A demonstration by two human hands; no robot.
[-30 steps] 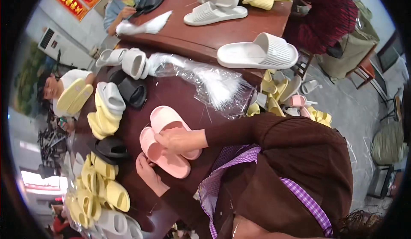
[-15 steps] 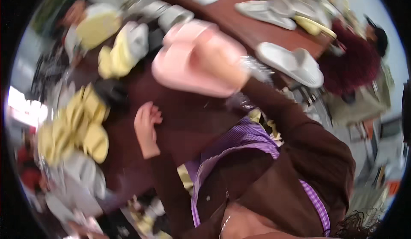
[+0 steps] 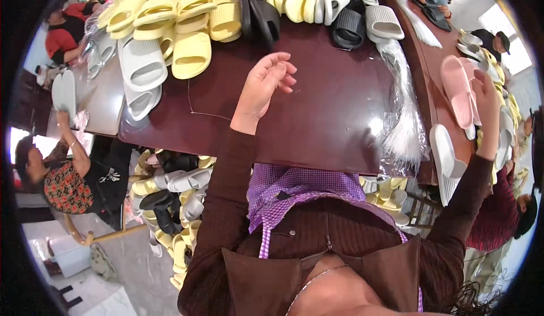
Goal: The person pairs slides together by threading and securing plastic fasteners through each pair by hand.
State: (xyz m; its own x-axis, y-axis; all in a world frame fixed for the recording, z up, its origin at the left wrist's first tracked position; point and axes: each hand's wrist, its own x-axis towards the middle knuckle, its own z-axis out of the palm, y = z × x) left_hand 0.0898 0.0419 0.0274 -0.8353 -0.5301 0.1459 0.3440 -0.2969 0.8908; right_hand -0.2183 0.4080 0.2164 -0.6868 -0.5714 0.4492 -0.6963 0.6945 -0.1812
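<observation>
right hand (image 3: 488, 98) is stretched way out to 3 o'clock, fingers pressed onto a pair of pink slippers (image 3: 460, 89) on the neighbouring table (image 3: 436, 61), though whether it's actually clamping them I can't tell. Left hand (image 3: 266, 84) hovers empty over the dark table (image 3: 328, 118), fingers loosely spread. My guess at the risk: that long reach could drag the pair against the white slipper (image 3: 445, 160) at 4 o'clock, or snag the clear plastic bags (image 3: 405, 120) and pull them off the edge
</observation>
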